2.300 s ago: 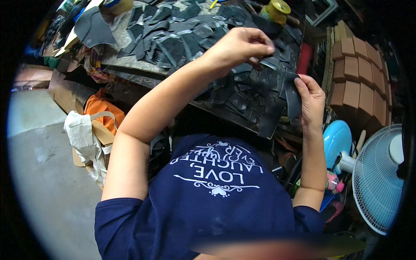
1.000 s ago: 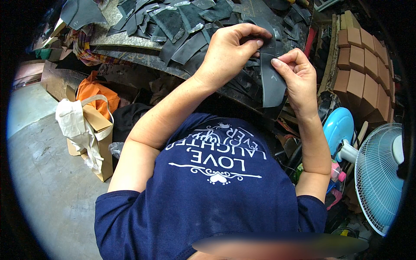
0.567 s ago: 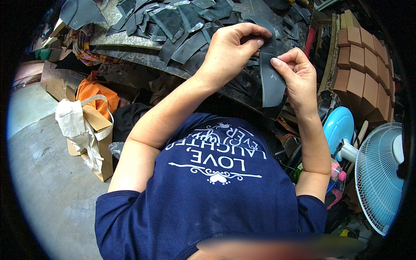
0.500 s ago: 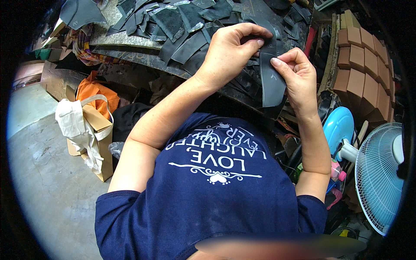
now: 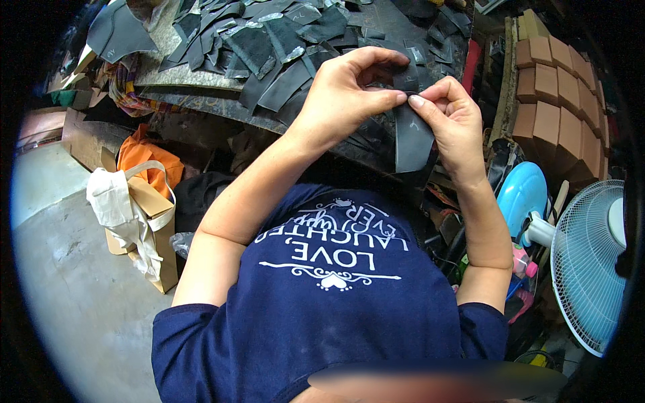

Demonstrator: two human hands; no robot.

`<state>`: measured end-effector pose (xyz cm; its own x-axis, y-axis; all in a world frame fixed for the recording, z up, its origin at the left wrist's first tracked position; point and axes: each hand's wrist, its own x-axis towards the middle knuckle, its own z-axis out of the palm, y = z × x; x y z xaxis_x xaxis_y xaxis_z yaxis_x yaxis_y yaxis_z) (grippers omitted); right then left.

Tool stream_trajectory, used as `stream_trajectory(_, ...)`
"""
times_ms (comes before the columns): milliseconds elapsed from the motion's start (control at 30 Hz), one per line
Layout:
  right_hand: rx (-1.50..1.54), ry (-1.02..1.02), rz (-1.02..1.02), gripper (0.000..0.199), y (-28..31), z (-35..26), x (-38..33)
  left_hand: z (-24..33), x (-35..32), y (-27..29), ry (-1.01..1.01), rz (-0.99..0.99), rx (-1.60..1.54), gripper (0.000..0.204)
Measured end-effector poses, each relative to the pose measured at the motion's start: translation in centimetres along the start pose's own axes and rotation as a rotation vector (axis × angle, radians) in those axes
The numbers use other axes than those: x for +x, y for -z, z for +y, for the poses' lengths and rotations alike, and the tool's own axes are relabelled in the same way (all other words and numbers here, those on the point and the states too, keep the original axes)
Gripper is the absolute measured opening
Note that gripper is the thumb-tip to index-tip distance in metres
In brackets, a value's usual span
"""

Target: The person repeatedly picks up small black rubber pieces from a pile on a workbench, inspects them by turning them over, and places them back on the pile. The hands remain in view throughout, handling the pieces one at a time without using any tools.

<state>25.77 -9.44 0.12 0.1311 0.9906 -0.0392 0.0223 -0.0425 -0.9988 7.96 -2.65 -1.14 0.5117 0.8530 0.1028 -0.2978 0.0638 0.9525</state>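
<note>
Head view, right hand (image 5: 454, 127) pinching strip (image 5: 413, 145) near table edge (image 5: 225, 111), left hand (image 5: 342, 91), grip unclear

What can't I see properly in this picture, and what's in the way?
All in the head view:
- Part of the dark piece: covered by fingertips of the left hand and right hand.
- The pale mark on it: too small to read for sure.
- The fan's right edge: cut off by the picture's black rim.
- Part of the cardboard box: behind the white cloth bag.
</note>
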Motion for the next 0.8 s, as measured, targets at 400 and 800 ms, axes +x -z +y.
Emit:
stream_trajectory(400, -0.188, -0.002, -0.038, 0.011, -0.7, -1.7, -0.6, 1.1, -0.1, 0.1, 0.080, -0.003, -0.090, 0.042)
stream_trajectory(800, -0.105, 0.054, -0.169, 0.013, -0.6, -1.5, 1.2, 1.3, -1.0, -0.2, -0.122, 0.008, 0.188, 0.033)
